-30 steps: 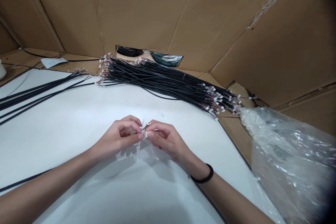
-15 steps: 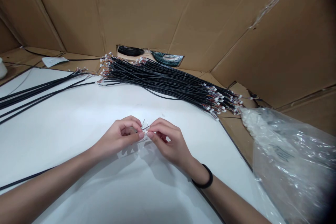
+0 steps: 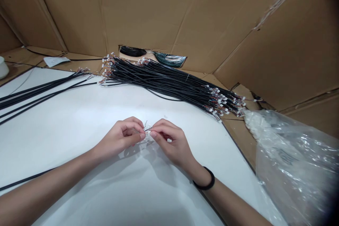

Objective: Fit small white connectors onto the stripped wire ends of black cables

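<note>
My left hand point(image 3: 124, 135) is closed in a pinch on thin wires point(image 3: 145, 125), whose loose ends stick up between the two hands. Facing it, my right hand point(image 3: 171, 141) pinches a small white connector point(image 3: 148, 133), largely covered by the thumb and fingertips. The fingertips of both hands are a short gap apart, just above the white table point(image 3: 106, 107). From the lower left, a black cable point(image 3: 29, 178) runs under my left forearm; whether it joins these wires is hidden.
A thick bundle of black cables point(image 3: 159, 77) with white connectors lies along the back. More black cables point(image 3: 39, 93) lie at left. A clear plastic bag point(image 3: 293, 159) covers the right edge. Cardboard walls point(image 3: 148, 10) enclose the table; a white container point(image 3: 3, 69) stands far left.
My right fingertips have shifted slightly right, widening the gap between the hands a little. My left hand keeps its pinch in nearly the same place. The view has moved slightly.
</note>
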{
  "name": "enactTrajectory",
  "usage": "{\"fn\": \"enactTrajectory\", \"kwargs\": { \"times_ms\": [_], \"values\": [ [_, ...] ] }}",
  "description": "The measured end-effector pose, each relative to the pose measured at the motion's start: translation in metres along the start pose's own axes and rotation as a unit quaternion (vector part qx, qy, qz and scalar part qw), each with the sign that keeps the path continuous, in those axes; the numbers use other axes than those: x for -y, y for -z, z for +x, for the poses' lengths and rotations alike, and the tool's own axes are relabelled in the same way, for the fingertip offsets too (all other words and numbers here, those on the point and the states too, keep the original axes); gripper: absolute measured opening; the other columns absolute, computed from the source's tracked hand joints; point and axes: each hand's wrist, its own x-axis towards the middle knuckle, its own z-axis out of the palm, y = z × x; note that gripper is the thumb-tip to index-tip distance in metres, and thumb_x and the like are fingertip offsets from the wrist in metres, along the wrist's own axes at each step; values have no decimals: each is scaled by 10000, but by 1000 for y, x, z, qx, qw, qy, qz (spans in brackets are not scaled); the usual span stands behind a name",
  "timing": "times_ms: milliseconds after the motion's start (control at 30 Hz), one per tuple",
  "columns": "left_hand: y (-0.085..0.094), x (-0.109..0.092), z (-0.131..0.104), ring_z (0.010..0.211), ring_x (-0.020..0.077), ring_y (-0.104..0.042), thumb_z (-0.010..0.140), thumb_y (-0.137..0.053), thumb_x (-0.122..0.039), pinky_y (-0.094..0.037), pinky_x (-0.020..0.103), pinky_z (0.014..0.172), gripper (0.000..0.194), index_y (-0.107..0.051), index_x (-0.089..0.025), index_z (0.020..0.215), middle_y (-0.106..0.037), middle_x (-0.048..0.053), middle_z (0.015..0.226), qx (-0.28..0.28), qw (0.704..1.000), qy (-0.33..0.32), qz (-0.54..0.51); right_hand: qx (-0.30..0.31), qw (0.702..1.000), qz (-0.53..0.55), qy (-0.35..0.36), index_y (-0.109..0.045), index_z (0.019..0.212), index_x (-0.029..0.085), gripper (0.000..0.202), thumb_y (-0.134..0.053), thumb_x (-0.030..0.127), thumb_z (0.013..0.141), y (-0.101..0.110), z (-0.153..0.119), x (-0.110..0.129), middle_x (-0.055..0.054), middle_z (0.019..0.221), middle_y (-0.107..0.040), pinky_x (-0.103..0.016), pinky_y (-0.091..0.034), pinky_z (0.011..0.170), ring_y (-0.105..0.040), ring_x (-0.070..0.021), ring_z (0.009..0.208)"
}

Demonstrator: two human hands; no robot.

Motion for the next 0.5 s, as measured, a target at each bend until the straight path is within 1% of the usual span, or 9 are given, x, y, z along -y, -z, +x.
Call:
{"fn": "enactTrajectory", "kwargs": {
  "times_ms": [67, 233, 400, 500],
  "values": [
    [0, 1, 0, 512, 8, -417, 796, -632, -255, -355, 190, 489, 142, -651, -125, 741, -513, 11, 962, -1, 1000, 0, -1, -4, 1000, -9, 12, -695, 774, 178, 160, -598, 237, 886, 0, 0, 0, -51, 746, -615, -248, -370, 485, -497, -122, 596],
    [-1, 1, 0, 505, 8, -414, 793, -629, -240, -348, 191, 484, 127, -654, -133, 732, -510, 7, 936, -3, 1000, -8, -2, -19, 996, -53, 68, -673, 803, 174, 112, -594, 184, 883, -2, -2, -2, -50, 760, -598, -245, -358, 467, -448, -103, 547],
    [-1, 1, 0, 500, 14, -398, 779, -646, -247, -337, 190, 467, 123, -673, -138, 729, -517, 6, 901, -14, 1000, -14, 3, -24, 993, -80, 78, -655, 810, 180, 102, -586, 179, 885, -4, -4, -2, -52, 763, -604, -249, -354, 463, -448, -104, 538],
    [0, 2, 1, 496, 9, -387, 778, -659, -254, -329, 186, 459, 130, -682, -135, 734, -515, 5, 901, -21, 1000, -14, 1, -26, 993, -86, 73, -648, 792, 170, 106, -590, 174, 881, -5, -4, -1, -52, 757, -603, -248, -351, 465, -443, -100, 532]
  ]
}}
